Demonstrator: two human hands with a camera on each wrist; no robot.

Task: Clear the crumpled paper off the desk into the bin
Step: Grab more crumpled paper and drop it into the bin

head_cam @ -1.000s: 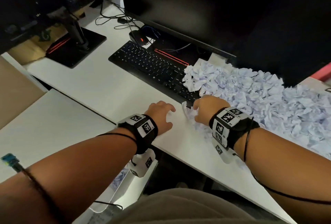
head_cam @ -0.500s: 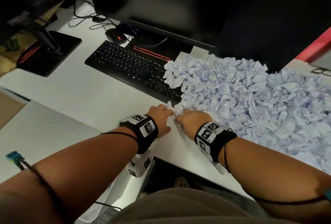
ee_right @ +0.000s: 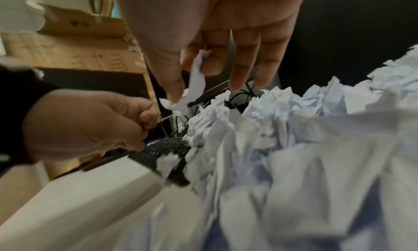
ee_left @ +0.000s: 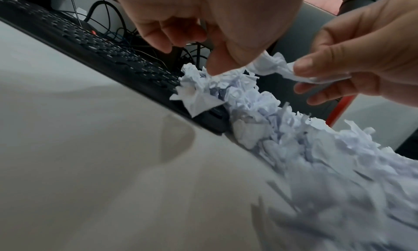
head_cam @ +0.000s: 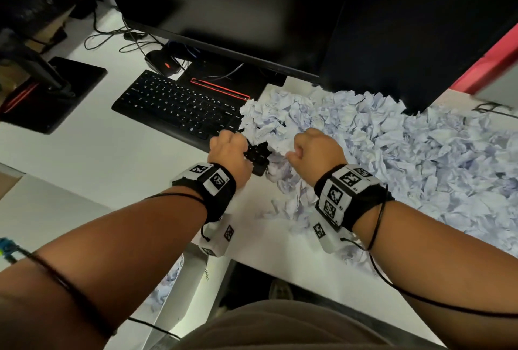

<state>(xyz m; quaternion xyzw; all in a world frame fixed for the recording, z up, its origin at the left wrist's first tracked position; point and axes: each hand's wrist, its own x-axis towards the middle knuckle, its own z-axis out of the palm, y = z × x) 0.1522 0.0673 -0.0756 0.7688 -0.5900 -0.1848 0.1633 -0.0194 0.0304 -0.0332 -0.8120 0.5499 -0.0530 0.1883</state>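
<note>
A big heap of crumpled pale paper (head_cam: 392,153) covers the right half of the white desk (head_cam: 98,159) and spills onto the right end of the black keyboard (head_cam: 173,106). My right hand (head_cam: 314,150) hovers over the heap's left edge and pinches one crumpled piece (ee_left: 278,67) between thumb and fingers, lifted off the pile. My left hand (head_cam: 228,150) is over the keyboard's near right corner, fingers curled, with nothing in it. The white bin (head_cam: 193,288) stands below the desk edge under my left forearm, with some paper inside.
A dark monitor (head_cam: 224,13) stands behind the keyboard, with a mouse (head_cam: 162,62) and loose cables to its left. A second monitor's black base (head_cam: 53,92) sits at the far left. A lower white surface (head_cam: 42,209) adjoins the desk on the left.
Both hands moved from the desk's near edge up to the keyboard corner. The left hand's fingers curled in. The right hand lifted a piece of paper off the heap.
</note>
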